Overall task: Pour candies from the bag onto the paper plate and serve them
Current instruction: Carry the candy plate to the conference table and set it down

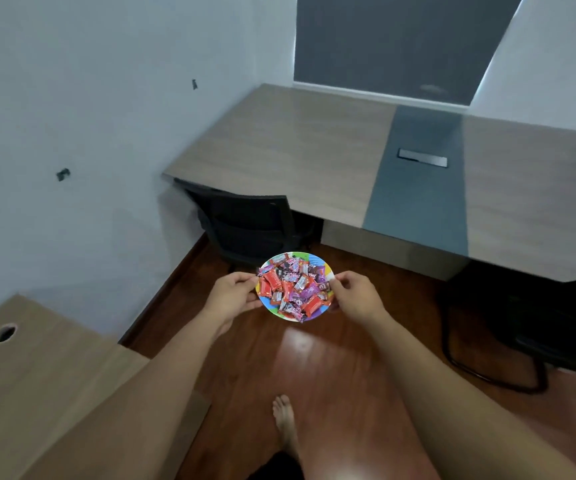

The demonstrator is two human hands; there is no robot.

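your foot: bare, on glossy reddish wood floor.
your left hand: fingers pinched on the plate's left rim.
your right hand: fingers pinched on the right rim.
paper plate: round, bright multicolour, held level in the air above the floor.
candies: crinkly red and purple wrappers heaped on the plate.
chair: black mesh, tucked under the desk.
desk: matte woodgrain with a grey strip.

The reddish wooden floor carries a bare foot and two dark chairs. The long bench has a grey strip with a cable slot.
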